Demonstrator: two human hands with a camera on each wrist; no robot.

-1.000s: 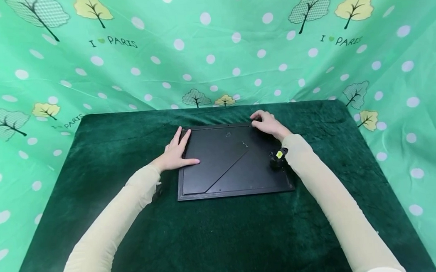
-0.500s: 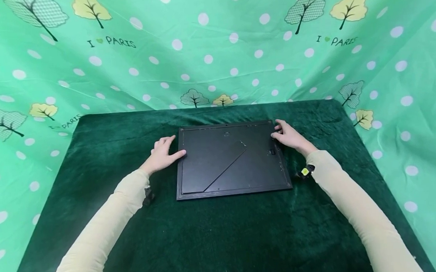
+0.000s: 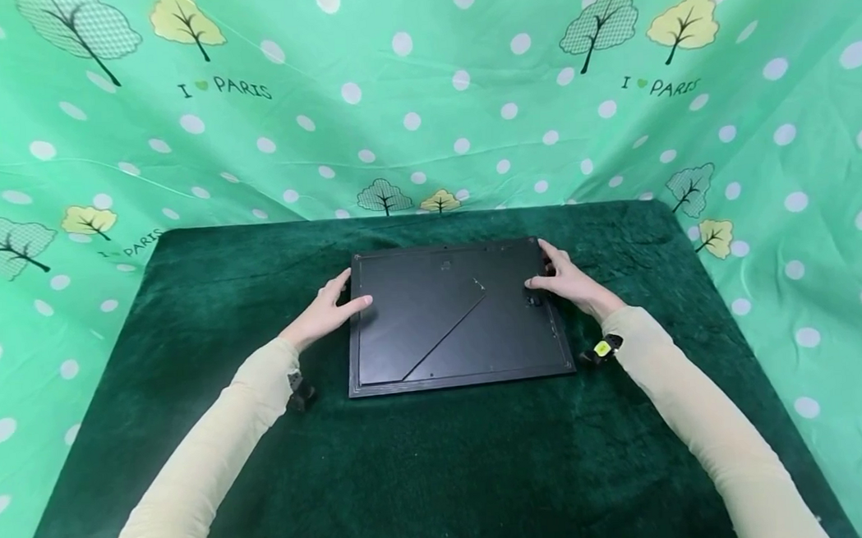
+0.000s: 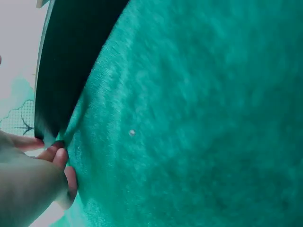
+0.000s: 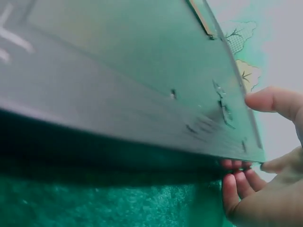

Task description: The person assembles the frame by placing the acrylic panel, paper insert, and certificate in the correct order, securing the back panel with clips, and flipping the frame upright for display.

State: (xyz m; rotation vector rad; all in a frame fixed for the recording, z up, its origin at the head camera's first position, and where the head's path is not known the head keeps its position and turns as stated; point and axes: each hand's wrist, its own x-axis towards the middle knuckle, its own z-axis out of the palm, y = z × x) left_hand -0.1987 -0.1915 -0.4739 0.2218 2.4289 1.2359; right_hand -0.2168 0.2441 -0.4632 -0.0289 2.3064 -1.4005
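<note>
A black picture frame (image 3: 435, 334) lies back side up on the cloth, a diagonal seam across its backing. My left hand (image 3: 322, 313) grips its left side, thumb on the back; in the left wrist view that hand's fingers (image 4: 59, 149) bend at the frame's edge (image 4: 71, 61). At the opposite side, near the far corner, my right hand (image 3: 573, 285) holds the frame with the thumb over the back. From the right wrist, several fingertips (image 5: 230, 189) show below the rim (image 5: 118, 113). Whether the frame is raised is unclear; its front face is hidden.
Dark green velvety cloth (image 3: 443, 474) covers the table. A light green curtain (image 3: 405, 81) with white dots and printed trees hangs behind and along both sides. Small black wrist cameras (image 3: 602, 349) sit under the cream sleeves (image 3: 707, 425).
The right hand has moved from the frame's far edge to its right side and taken hold. My left hand has slid off the far-left corner and down the left side, gripping there.
</note>
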